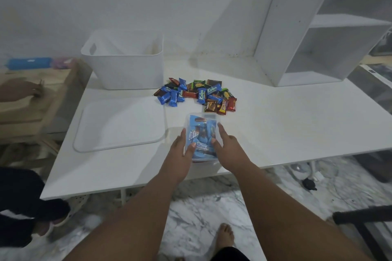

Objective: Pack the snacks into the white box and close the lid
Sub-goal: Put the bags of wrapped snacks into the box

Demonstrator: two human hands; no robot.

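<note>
A small clear plastic container full of blue snack packets stands near the table's front edge. My left hand grips its left side and my right hand grips its right side, fingers laid over the top. Beyond it lies a pile of loose wrapped snacks, blue, green, red and brown. The white box stands open at the back left of the table. Its flat white lid lies in front of it, to the left of my hands.
A white shelf unit stands at the back right of the white table. To the left is a wooden bench with another person's hand on it. A foot and marble floor show below the table edge.
</note>
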